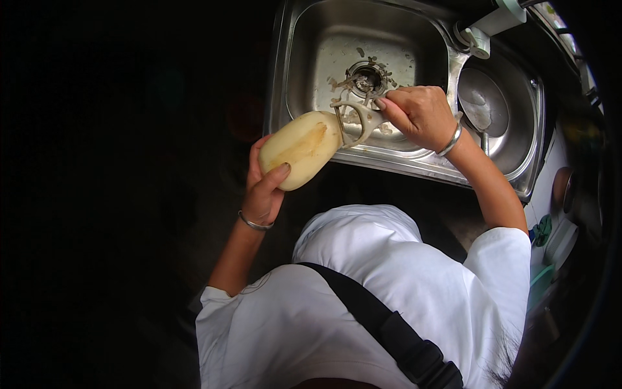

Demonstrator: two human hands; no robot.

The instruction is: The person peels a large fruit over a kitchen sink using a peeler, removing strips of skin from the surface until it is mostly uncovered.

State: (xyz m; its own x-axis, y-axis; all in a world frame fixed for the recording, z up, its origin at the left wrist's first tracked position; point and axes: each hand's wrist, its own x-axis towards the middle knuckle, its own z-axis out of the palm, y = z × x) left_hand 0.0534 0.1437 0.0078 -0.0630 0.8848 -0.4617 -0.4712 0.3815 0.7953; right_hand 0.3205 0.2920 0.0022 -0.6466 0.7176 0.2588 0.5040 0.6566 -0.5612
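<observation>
My left hand [265, 180] holds a large, pale root vegetable [301, 150], perhaps a potato or lotus root segment, over the sink's front edge. Most of its visible surface is peeled, with a brownish streak along the upper face. A light-coloured Y-shaped peeler [365, 119] is in my right hand [423, 114], gripped by its handle. The blade is against or very close to the vegetable's right end. Below the peeler, scraps of peel [384, 129] lie in the left basin [316, 63] of the stainless-steel sink, many gathered around the drain [367, 80].
To the right is a rounded second basin [520, 126] with a round metal surface [483, 99] inside. A whitish tap fitting [493, 26] reaches over the sink's back right. Dishes, including a green one [540, 287], stand along the right side. The left is too dark to make out.
</observation>
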